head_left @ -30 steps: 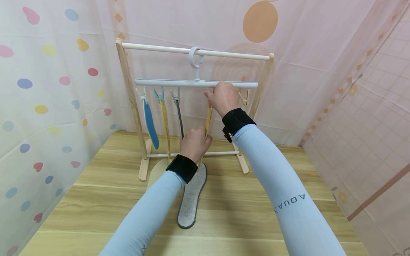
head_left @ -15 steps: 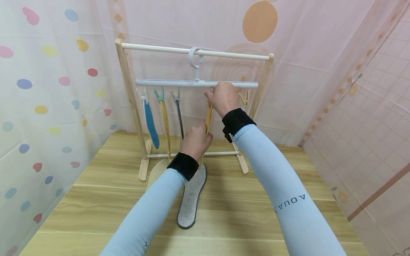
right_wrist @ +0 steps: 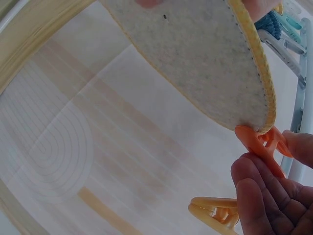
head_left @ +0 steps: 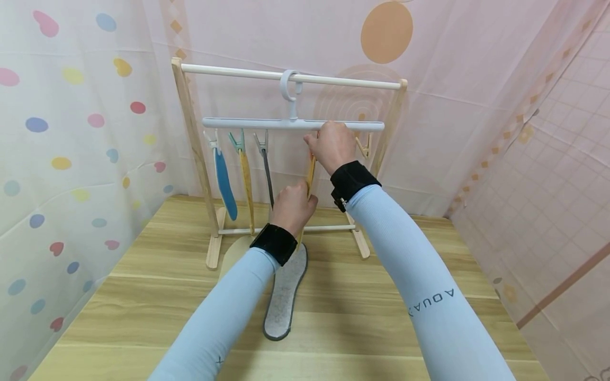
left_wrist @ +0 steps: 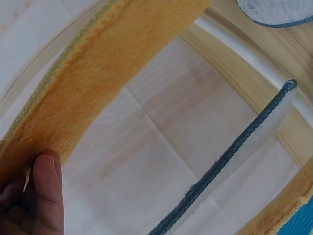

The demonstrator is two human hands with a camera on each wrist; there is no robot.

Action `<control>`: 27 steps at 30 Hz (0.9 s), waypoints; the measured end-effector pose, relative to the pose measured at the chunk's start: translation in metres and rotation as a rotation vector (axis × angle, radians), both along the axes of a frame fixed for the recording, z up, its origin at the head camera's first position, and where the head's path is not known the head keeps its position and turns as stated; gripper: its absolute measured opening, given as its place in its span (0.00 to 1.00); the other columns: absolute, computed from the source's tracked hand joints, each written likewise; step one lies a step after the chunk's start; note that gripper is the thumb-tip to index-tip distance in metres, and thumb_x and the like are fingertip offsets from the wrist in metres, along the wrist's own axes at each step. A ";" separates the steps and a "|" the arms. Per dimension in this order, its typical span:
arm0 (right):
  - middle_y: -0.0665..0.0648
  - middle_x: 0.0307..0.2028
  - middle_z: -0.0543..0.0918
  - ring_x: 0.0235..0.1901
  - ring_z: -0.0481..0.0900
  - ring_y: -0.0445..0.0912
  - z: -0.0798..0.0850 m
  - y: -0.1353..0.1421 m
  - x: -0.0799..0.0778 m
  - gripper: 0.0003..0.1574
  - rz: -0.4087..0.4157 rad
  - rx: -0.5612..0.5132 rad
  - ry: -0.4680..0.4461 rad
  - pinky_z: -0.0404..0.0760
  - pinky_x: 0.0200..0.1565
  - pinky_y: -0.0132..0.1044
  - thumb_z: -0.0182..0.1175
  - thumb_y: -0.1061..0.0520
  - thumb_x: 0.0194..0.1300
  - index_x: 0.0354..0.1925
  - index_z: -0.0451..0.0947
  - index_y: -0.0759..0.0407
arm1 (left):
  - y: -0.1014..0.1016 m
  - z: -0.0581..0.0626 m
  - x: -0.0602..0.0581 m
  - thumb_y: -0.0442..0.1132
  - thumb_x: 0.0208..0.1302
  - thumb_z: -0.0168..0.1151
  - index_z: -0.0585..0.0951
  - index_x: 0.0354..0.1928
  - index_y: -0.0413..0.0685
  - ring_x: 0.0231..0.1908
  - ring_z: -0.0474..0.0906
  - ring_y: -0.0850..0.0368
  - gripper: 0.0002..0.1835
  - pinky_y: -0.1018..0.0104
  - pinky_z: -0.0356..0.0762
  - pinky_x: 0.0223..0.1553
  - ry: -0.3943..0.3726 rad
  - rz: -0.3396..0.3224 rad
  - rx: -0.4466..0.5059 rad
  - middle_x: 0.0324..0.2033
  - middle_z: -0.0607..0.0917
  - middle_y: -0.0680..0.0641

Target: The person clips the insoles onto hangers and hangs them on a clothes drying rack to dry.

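My left hand (head_left: 292, 206) grips a yellow, fuzzy insole (left_wrist: 98, 73) by its edge, below the light-blue hanger (head_left: 248, 125). In the right wrist view the pale back of that insole runs up to an orange clothespin (right_wrist: 259, 147). My right hand (head_left: 335, 144) pinches this clothespin between thumb and fingers, just under the hanger bar. The insole's tip is right at the clothespin's mouth. To the left hang a blue insole (head_left: 224, 185), another yellow insole (head_left: 245, 185) and a dark-edged insole (head_left: 267, 172), each from its own clip.
The hanger hooks over the white rail (head_left: 229, 71) of a wooden stand (head_left: 188, 121). A grey insole (head_left: 286, 301) and a beige insole (head_left: 233, 254) lie on the wooden table (head_left: 381, 317). A pale yellow clip (head_left: 364, 146) hangs at the hanger's right end.
My left hand has risen slightly with the yellow insole, towards the orange clothespin. The right hand stays in place, and the hanger has shifted very slightly to the right.
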State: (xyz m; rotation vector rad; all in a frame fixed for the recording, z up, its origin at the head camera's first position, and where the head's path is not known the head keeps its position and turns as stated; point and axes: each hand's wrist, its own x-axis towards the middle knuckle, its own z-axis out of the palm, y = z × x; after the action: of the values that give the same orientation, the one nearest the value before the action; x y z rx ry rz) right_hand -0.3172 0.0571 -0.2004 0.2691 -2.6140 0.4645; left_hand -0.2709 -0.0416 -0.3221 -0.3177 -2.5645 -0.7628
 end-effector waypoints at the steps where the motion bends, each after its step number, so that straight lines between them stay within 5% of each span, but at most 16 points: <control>1: 0.50 0.11 0.69 0.12 0.67 0.42 0.000 0.000 0.000 0.31 -0.001 0.000 0.000 0.58 0.16 0.32 0.60 0.43 0.70 0.15 0.76 0.57 | 0.000 0.000 0.000 0.36 0.65 0.61 0.77 0.32 0.40 0.18 0.73 0.52 0.07 0.60 0.69 0.19 -0.002 0.000 0.000 0.18 0.77 0.45; 27: 0.50 0.11 0.63 0.12 0.63 0.43 -0.006 -0.003 0.001 0.35 -0.005 0.020 0.022 0.57 0.17 0.33 0.60 0.35 0.68 0.13 0.69 0.55 | -0.006 -0.002 -0.006 0.39 0.68 0.60 0.77 0.34 0.42 0.16 0.71 0.55 0.08 0.64 0.66 0.18 -0.016 -0.003 0.029 0.17 0.75 0.48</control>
State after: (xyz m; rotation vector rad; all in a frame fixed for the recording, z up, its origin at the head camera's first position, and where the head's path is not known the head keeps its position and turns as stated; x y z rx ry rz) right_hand -0.3162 0.0545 -0.2069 0.2725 -2.5983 0.4320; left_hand -0.2770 -0.0473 -0.3245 -0.3077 -2.5654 -0.8064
